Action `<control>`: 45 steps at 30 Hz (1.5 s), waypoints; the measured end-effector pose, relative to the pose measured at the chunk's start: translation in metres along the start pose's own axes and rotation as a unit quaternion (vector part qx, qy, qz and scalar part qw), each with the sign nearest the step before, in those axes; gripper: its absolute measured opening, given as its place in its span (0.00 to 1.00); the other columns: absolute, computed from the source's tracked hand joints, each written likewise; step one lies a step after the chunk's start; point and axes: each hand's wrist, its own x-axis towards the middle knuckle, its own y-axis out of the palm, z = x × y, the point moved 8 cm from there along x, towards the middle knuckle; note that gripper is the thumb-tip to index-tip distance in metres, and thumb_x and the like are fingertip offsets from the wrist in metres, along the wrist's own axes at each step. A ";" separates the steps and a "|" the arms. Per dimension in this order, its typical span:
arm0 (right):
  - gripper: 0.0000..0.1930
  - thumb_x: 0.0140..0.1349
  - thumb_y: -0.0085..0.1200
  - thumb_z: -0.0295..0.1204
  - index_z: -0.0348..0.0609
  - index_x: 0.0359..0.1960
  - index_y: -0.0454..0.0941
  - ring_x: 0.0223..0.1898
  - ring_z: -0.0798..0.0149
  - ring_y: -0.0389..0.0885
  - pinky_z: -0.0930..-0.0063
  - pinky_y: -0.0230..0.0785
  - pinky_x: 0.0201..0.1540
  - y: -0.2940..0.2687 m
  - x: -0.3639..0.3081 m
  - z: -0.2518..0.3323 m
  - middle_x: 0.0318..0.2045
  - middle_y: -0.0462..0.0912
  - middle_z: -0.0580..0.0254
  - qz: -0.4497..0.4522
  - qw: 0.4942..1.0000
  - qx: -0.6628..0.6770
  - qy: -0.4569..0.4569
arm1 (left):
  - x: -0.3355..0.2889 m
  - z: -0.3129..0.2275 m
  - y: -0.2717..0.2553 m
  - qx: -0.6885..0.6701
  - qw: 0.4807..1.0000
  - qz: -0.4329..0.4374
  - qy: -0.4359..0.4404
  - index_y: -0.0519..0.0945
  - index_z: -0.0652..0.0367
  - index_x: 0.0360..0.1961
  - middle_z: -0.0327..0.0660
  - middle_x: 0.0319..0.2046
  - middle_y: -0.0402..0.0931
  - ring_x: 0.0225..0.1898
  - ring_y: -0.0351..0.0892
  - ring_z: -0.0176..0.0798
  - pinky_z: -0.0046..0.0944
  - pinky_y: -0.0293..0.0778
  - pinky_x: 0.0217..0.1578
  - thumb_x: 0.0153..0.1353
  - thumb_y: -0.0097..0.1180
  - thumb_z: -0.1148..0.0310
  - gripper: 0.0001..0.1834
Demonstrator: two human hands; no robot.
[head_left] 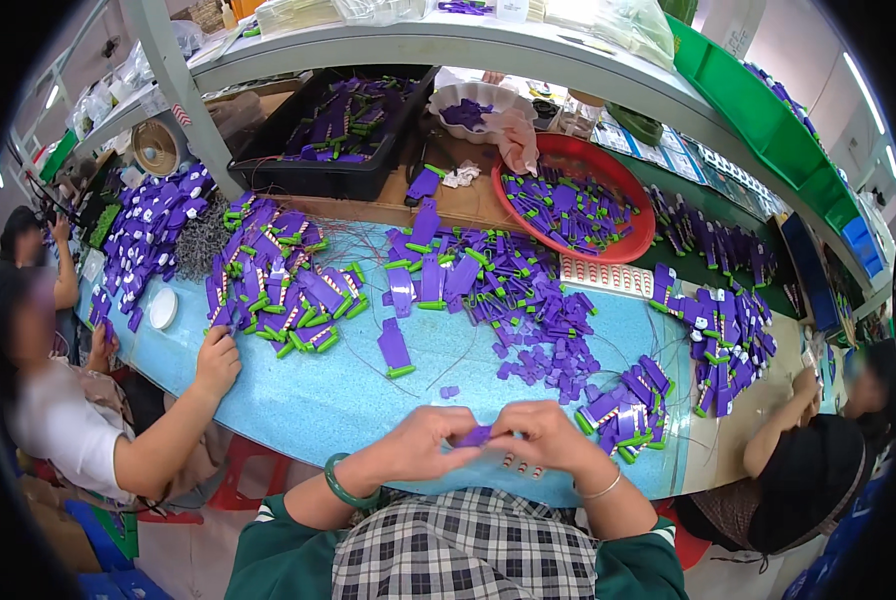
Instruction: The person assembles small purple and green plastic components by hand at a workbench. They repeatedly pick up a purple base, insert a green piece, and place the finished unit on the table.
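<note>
Fingers of the left hand (423, 440) and the right hand (546, 436) are pinched narrow, tips nearly meeting, on one small purple piece (476, 437). It sits between the two hands, above the near edge of the blue tabletop (318, 400); the grip covers so much of it that I cannot tell whether it is folded, joined to anything or plain. Just below the right hand lie a few small red-and-white bits (523, 466).

As I judge it, this piece is partway through being worked, with plenty left. Straight ahead, a loose scatter of small purple pieces (558, 365) looks like untouched stock, and behind it spreads a big heap of purple strips with green ends (503, 285). More such parts fill the red basin (651, 225) at the back. To the right, a smaller cluster of purple-and-green panels (623, 412) could be the finished share, its pieces lying more or less together, though I can't be sure. One panel (394, 345) lies apart on the left, near a larger panel pile (288, 285), where a co-worker's hand (218, 362) rests.
</note>
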 end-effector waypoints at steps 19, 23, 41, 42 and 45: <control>0.08 0.52 0.59 0.19 0.38 0.35 0.78 0.30 0.67 0.80 0.76 0.73 0.31 -0.019 0.009 -0.057 0.29 0.78 0.64 -0.065 0.982 -0.055 0.171 | -0.035 0.044 -0.050 -0.222 0.917 -0.325 -0.067 0.68 0.63 0.44 0.41 0.30 0.74 0.30 0.76 0.33 0.34 0.74 0.35 0.69 0.39 0.69 0.09; 0.04 0.55 0.57 0.17 0.35 0.33 0.78 0.29 0.73 0.77 0.81 0.71 0.30 0.009 -0.027 -0.063 0.28 0.77 0.66 -0.170 0.888 0.339 0.261 | -0.010 0.054 0.012 -0.190 0.960 -0.139 -0.149 0.70 0.63 0.43 0.39 0.30 0.75 0.29 0.75 0.31 0.32 0.73 0.33 0.69 0.40 0.69 0.10; 0.06 0.52 0.61 0.24 0.37 0.26 0.75 0.22 0.68 0.73 0.77 0.66 0.24 0.005 -0.038 -0.021 0.23 0.74 0.61 -0.199 0.966 0.021 0.163 | 0.004 0.018 0.054 0.015 0.997 -0.011 -0.069 0.73 0.62 0.34 0.47 0.21 0.77 0.26 0.78 0.53 0.48 0.71 0.28 0.64 0.45 0.64 0.11; 0.06 0.52 0.61 0.24 0.37 0.26 0.75 0.23 0.68 0.74 0.76 0.66 0.24 0.006 -0.038 -0.022 0.23 0.74 0.61 -0.195 0.965 0.026 0.173 | 0.005 0.019 0.054 -0.009 0.996 -0.010 -0.084 0.74 0.62 0.33 0.47 0.21 0.77 0.25 0.78 0.52 0.47 0.71 0.28 0.64 0.45 0.64 0.12; 0.06 0.52 0.61 0.25 0.38 0.26 0.75 0.24 0.66 0.75 0.74 0.67 0.25 0.010 -0.042 -0.031 0.23 0.74 0.60 -0.200 0.952 0.076 0.217 | 0.007 0.023 0.060 -0.075 0.991 0.004 -0.111 0.74 0.62 0.34 0.45 0.21 0.78 0.25 0.79 0.50 0.46 0.72 0.29 0.65 0.45 0.61 0.13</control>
